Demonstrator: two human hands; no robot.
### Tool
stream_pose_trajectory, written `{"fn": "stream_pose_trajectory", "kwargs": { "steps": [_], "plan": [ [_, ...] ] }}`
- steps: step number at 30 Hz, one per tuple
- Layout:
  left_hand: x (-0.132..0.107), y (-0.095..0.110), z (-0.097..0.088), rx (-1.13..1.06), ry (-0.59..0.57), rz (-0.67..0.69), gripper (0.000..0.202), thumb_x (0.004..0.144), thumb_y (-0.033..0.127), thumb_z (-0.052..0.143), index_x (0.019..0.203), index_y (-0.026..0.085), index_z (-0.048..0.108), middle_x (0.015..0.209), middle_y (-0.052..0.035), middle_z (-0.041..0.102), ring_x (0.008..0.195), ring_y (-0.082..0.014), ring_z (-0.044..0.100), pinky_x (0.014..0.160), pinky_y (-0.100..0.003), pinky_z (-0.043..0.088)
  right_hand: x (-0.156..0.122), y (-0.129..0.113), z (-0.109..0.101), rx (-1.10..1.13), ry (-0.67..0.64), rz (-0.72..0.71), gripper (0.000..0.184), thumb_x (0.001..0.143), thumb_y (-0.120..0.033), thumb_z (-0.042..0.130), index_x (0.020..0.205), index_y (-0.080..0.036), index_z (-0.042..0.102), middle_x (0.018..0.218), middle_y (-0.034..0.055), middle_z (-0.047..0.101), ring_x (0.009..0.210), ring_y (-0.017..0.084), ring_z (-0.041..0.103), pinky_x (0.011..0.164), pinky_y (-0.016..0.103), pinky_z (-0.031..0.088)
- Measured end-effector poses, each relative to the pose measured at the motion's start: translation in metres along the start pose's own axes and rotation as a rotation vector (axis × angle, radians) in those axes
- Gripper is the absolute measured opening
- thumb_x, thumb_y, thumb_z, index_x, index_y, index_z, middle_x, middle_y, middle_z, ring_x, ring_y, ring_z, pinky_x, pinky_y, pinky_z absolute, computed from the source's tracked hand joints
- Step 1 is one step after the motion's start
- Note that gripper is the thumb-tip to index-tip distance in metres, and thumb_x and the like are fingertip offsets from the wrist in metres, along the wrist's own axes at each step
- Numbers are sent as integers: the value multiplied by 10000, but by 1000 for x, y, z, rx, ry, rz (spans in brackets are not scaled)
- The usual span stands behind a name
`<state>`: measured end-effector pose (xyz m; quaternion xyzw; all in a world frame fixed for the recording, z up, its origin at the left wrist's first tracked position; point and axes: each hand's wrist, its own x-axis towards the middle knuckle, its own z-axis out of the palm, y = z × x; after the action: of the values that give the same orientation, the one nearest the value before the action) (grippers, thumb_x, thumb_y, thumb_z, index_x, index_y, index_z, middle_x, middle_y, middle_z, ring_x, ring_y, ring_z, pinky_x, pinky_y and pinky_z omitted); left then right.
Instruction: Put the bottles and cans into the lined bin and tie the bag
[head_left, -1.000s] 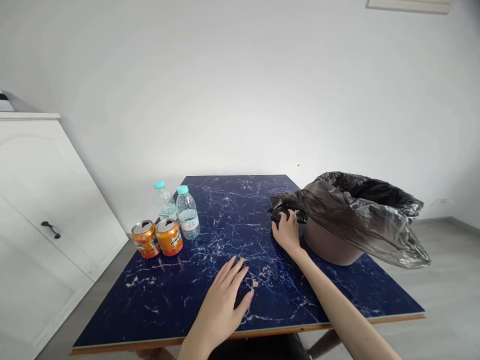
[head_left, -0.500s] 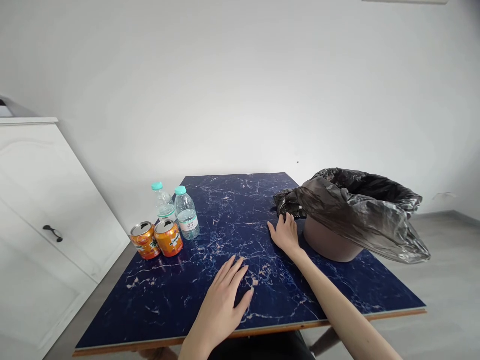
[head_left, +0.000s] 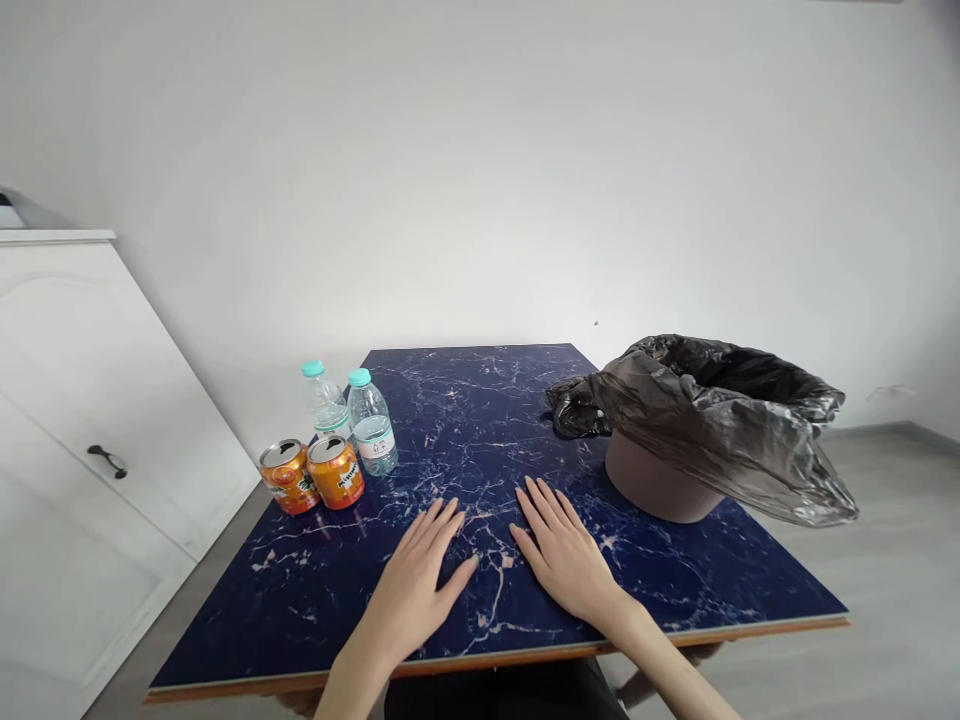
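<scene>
My left hand point(head_left: 412, 588) lies flat and open on the dark blue marbled table point(head_left: 465, 440), fingers together, holding nothing. My right hand point(head_left: 564, 553) lies flat and open just beside it, fingers stretched forward, also holding nothing. To the right stands a brown bin point(head_left: 656, 482) lined with a loose black plastic bag point(head_left: 720, 410) that hangs over its rim. At the table's left edge stand two orange drink cans point(head_left: 311, 475) and, behind them, two clear water bottles point(head_left: 360, 420) with teal caps.
A white cabinet point(head_left: 82, 420) with a dark handle stands to the left of the table. A plain white wall is behind, grey floor to the right. The table's near edge point(head_left: 525, 660) runs just under my wrists.
My right hand let go of the bag's edge by the bin and drew back to lie flat beside my left hand. The left hand slid slightly back toward me.
</scene>
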<state>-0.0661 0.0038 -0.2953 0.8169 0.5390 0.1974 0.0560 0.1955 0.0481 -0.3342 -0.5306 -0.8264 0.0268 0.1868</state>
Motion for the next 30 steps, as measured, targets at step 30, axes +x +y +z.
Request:
{"fn": "stream_pose_trajectory", "kwargs": {
  "steps": [30],
  "plan": [
    [-19, -17, -6, 30, 61, -26, 558, 1113, 478, 512, 1657, 404, 414, 1718, 16, 432, 1598, -322, 377, 1286, -564, 416, -14, 2, -3, 82, 52, 41, 650, 1126, -598, 326, 1649, -241, 470, 1742, 40, 361, 1640, 285, 286, 1333, 528, 302]
  ]
}}
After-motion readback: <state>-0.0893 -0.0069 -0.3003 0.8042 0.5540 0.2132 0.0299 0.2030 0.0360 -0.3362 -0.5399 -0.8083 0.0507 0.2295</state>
